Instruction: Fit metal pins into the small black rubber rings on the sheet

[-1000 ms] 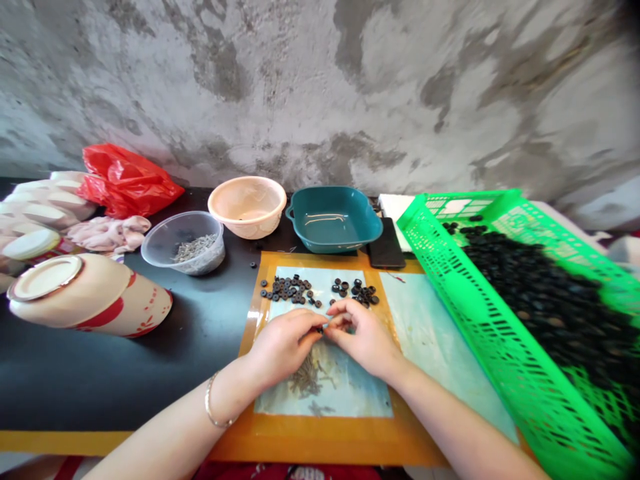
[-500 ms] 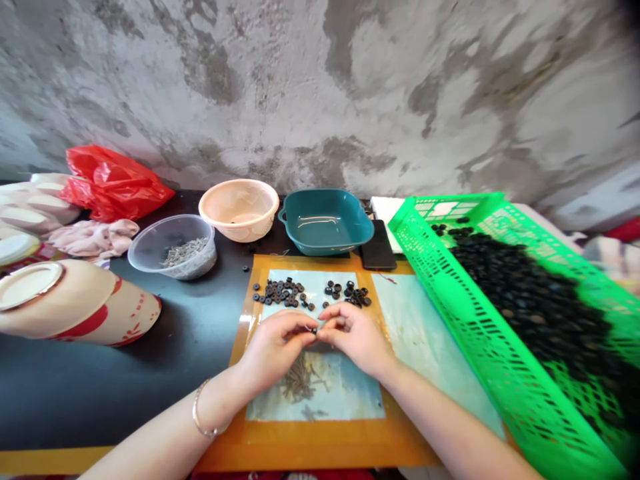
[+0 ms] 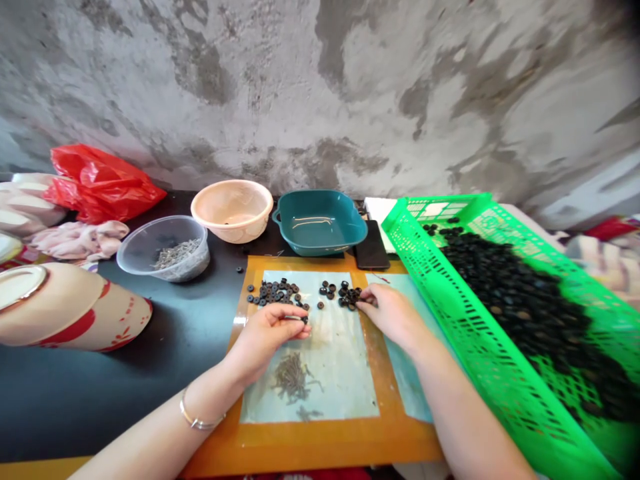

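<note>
Two bare hands at work over a pale blue sheet (image 3: pixel 345 393), centre of frame, lower half. Step in hand, as I judge it: taking a single cup from the black cups (image 3: pixel 330 291) right of centre while the other hand holds its part. Best done with a light tip-to-tip pinch on one rim at the pile's edge, neighbours left undisturbed; the holding hand steady and low, its piece facing clear of the fingers.

Left hand (image 3: pixel 263 337), centre: thumb and forefinger pinched nearly together on a small black piece (image 3: pixel 305 320), a thin pin seemingly running into it — too small to be sure. Other fingers curled in.

Right hand (image 3: pixel 393 317), right of centre: thumb and forefinger almost meeting at the right edge of the cups. Whether one is gripped, cannot tell.

Black rings (image 3: pixel 275 292) lie just beyond the left hand — loose screws (image 3: pixel 291 377) nearer the bottom edge. Green crate (image 3: pixel 505 377) of black parts fills the right side.
</note>
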Motion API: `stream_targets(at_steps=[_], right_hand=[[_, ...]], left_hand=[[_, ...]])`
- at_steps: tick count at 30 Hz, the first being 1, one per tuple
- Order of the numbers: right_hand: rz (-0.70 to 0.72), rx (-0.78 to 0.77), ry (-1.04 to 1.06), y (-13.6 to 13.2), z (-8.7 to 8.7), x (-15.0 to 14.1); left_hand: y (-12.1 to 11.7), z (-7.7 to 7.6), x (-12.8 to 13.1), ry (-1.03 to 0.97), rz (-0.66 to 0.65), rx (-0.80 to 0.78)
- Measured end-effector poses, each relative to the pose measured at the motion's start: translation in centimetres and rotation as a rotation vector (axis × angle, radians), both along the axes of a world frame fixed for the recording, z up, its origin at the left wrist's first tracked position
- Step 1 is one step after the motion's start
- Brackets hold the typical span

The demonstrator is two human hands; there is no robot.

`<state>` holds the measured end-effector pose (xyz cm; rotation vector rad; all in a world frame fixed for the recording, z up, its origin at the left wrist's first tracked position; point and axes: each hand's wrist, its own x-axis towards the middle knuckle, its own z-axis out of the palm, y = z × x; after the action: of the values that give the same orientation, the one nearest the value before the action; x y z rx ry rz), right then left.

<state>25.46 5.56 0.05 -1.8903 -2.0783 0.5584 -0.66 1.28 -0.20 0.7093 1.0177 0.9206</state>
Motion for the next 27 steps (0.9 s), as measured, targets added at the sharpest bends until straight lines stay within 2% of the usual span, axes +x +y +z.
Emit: stream_targets(at_steps=[4, 8, 12, 15, 17, 20, 27], right_hand=[[0.017, -0.043, 0.039, -0.2, 0.5, 0.4], [-0.010, -0.055, 0.270, -0.7, 1.6, 0.3], [0.052, -0.164, 0.591, -1.9, 1.8, -2.3], [0.114, -0.274, 0.835, -3.1, 1.2, -4.9], [0.124, -0.283, 0.930, -3.9, 0.7, -6.1], [0.110, -0.241, 0.990, -4.5, 0.1, -6.8], [0.096, -0.103, 0.914, -5.1, -0.1, -6.9]], left_hand=[[0.0, -0.1, 0.0, 0.013, -0.005, 0.022], [0.0, 0.1, 0.2, 0.052, 0.034, 0.066], [-0.3, 0.6, 0.4, 0.116, 0.058, 0.112], [-0.6, 0.9, 0.5, 0.141, 0.062, 0.177], [-0.9, 1.1, 0.5, 0.158, 0.075, 0.237], [-1.1, 1.1, 0.5, 0.180, 0.092, 0.309], [-1.2, 0.8, 0.4, 0.277, 0.106, 0.400]])
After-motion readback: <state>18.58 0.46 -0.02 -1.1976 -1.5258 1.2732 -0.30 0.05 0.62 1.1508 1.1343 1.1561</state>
